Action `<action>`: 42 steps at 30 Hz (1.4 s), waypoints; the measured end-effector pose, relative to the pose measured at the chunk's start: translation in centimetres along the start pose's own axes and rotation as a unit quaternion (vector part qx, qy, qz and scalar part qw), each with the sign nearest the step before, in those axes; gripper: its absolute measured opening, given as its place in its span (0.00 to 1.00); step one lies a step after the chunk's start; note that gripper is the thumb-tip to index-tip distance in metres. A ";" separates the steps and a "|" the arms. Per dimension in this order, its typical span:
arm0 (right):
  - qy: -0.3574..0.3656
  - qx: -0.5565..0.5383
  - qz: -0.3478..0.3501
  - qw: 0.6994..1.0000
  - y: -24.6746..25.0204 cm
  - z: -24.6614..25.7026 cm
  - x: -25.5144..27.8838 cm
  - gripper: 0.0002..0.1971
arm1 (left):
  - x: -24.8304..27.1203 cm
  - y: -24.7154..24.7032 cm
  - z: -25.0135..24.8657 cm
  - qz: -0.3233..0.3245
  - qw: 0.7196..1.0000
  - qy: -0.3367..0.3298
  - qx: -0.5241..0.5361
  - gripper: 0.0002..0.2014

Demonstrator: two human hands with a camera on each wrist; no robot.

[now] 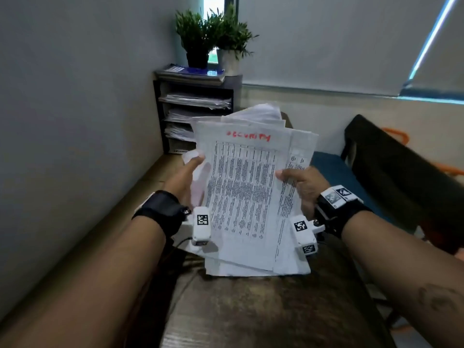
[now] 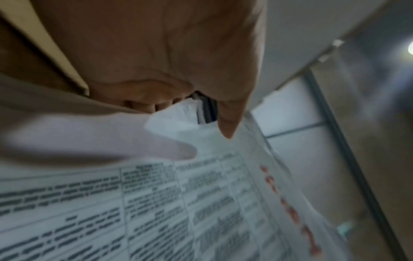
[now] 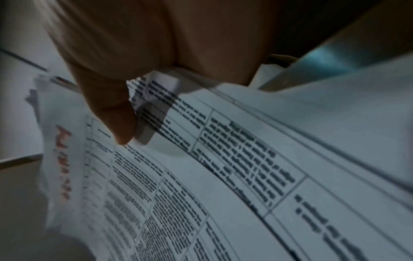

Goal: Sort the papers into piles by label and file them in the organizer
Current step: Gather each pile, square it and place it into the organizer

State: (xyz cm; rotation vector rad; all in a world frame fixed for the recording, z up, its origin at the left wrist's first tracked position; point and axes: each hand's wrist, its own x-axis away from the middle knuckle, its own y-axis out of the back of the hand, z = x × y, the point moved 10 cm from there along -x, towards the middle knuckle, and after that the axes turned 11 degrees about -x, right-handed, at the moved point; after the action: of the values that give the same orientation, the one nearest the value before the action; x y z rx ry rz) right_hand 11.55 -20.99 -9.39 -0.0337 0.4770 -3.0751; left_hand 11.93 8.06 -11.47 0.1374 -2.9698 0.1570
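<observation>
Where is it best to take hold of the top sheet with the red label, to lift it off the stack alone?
Probably its free right edge, from the right. The top sheet lies skewed on the stack, so that edge stands out. The right hand already has its thumb there, while the left hand holds the stack's left side.

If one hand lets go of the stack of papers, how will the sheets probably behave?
The stack of papers looks floppy: loose sheets already fan out unevenly, so they would likely sag. With only the left hand or right hand pinching an edge, sheets may slide apart.
</observation>
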 end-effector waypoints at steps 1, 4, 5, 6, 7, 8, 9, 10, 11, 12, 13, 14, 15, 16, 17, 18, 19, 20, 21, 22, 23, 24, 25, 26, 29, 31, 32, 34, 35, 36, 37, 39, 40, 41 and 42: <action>0.023 0.004 -0.009 1.000 -0.3 1.3 0.0 0.24 | 0.1 -0.3 -1.5 -0.009 0.999 -0.037 -0.002 0.29; 0.093 0.019 -0.008 0.995 -1.5 5.6 0.5 0.29 | 0.8 -0.5 -7.2 -0.045 0.977 -0.203 -0.049 0.24; 0.111 0.021 -0.005 0.994 -2.0 6.9 0.8 0.28 | 1.5 -1.0 -8.7 -0.036 0.967 -0.243 -0.063 0.23; 0.129 0.018 -0.004 0.992 -2.4 8.1 1.3 0.26 | 2.2 -1.4 -9.9 -0.027 0.958 -0.277 -0.073 0.24; 0.145 0.011 -0.001 0.989 -2.6 9.1 1.6 0.23 | 2.9 -1.5 -10.8 -0.023 0.950 -0.300 -0.081 0.26; 0.156 0.004 0.005 0.988 -2.8 9.9 1.9 0.21 | 3.2 -1.5 -11.3 -0.020 0.944 -0.319 -0.082 0.29; 0.159 0.001 0.014 0.987 -3.1 10.2 2.2 0.21 | 3.7 -1.5 -11.7 -0.015 0.942 -0.326 -0.078 0.30; 0.158 0.003 0.025 0.987 -3.5 10.4 2.4 0.21 | 3.8 -1.5 -11.9 -0.005 0.942 -0.329 -0.071 0.31; 0.155 0.008 0.029 0.987 -3.6 10.4 2.5 0.22 | 3.9 -1.7 -12.0 0.003 0.943 -0.325 -0.068 0.31; 0.154 0.013 0.032 0.987 -3.7 10.3 2.8 0.21 | 3.8 -1.9 -12.2 0.004 0.944 -0.323 -0.064 0.29; 0.156 0.019 0.029 0.987 -3.6 10.2 2.9 0.20 | 3.9 -2.1 -12.5 0.000 0.945 -0.322 -0.061 0.26; 0.159 0.026 0.025 0.987 -3.7 10.2 3.0 0.20 | 3.8 -2.1 -12.7 -0.011 0.945 -0.320 -0.060 0.22; 0.166 0.032 0.019 0.985 -3.6 10.3 3.1 0.20 | 3.8 -2.1 -13.0 -0.022 0.946 -0.317 -0.056 0.18; 0.173 0.036 0.010 0.984 -3.7 10.5 3.3 0.25 | 3.6 -2.0 -13.3 -0.029 0.947 -0.315 -0.045 0.15; 0.177 0.038 0.007 0.984 -3.6 10.7 3.3 0.32 | 3.6 -1.9 -13.8 -0.036 0.949 -0.312 -0.035 0.14; 0.182 0.027 0.012 0.983 -3.8 11.1 3.6 0.33 | 3.5 -1.8 -14.3 -0.040 0.948 -0.314 -0.023 0.14; 0.190 0.012 0.014 0.982 -3.8 11.6 3.6 0.28 | 3.6 -1.9 -15.0 -0.032 0.947 -0.319 -0.004 0.15; 0.191 0.004 0.018 0.981 -3.8 12.1 3.5 0.24 | 3.8 -2.0 -15.9 -0.020 0.944 -0.330 0.015 0.17; 0.186 0.004 0.026 0.982 -4.0 12.7 3.5 0.23 | 4.1 -2.2 -17.0 -0.009 0.940 -0.339 0.028 0.18; 0.187 0.006 0.033 0.982 -4.3 13.3 3.6 0.24 | 4.2 -2.4 -18.0 -0.001 0.938 -0.344 0.035 0.19; 0.193 0.009 0.038 0.980 -4.4 13.9 3.5 0.24 | 4.4 -2.5 -18.9 0.006 0.938 -0.345 0.042 0.20; 0.196 0.010 0.048 0.979 -4.7 14.3 3.5 0.23 | 4.3 -2.6 -19.5 0.010 0.937 -0.344 0.053 0.21; 0.194 0.020 0.055 0.979 -4.8 14.4 3.5 0.22 | 4.3 -2.7 -19.9 0.011 0.938 -0.342 0.061 0.21; 0.186 0.033 0.057 0.980 -4.9 14.0 3.6 0.22 | 4.4 -2.7 -19.8 0.005 0.939 -0.338 0.062 0.21; 0.157 0.057 0.051 0.985 -4.1 11.4 3.8 0.20 | 4.5 -2.9 -17.9 -0.005 0.941 -0.337 0.026 0.27; 0.160 0.051 0.007 0.986 -2.5 10.0 3.2 0.25 | 4.0 -2.8 -15.7 0.009 0.944 -0.329 0.026 0.33; 0.159 0.036 -0.022 0.986 -1.6 9.5 2.9 0.32 | 3.5 -2.7 -14.3 0.013 0.948 -0.317 0.019 0.36; 0.162 0.013 -0.072 0.984 -0.3 9.2 2.2 0.44 | 2.6 -3.1 -11.4 0.028 0.960 -0.280 -0.006 0.42; 0.166 0.004 -0.082 0.983 0.2 9.3 1.8 0.47 | 2.3 -3.6 -10.1 0.042 0.963 -0.265 -0.023 0.42; 0.171 -0.008 -0.074 0.982 -0.2 9.9 1.9 0.47 | 2.1 -4.3 -9.3 0.054 0.962 -0.264 -0.052 0.40; 0.176 -0.012 -0.058 0.983 -1.1 10.7 2.3 0.42 | 2.1 -4.7 -9.1 0.047 0.956 -0.276 -0.090 0.35; 0.198 0.014 -0.026 0.980 -3.1 13.0 3.3 0.23 | 2.0 -4.7 -10.5 -0.008 0.941 -0.306 -0.147 0.22; 0.215 0.028 -0.015 0.976 -3.9 14.3 3.5 0.14 | 1.9 -4.5 -11.6 -0.032 0.936 -0.316 -0.153 0.19; 0.237 0.043 -0.006 0.971 -4.5 15.7 3.5 0.12 | 2.2 -4.4 -13.0 -0.050 0.931 -0.327 -0.154 0.17; 0.256 0.053 -0.002 0.965 -5.0 17.1 3.3 0.14 | 2.6 -4.3 -14.6 -0.070 0.923 -0.344 -0.158 0.16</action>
State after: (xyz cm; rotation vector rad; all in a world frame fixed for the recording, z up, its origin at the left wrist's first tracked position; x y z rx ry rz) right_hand 8.55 -21.52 8.45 0.7758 0.3186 -3.0814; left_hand 12.16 5.25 3.66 0.4438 -3.5970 -0.4936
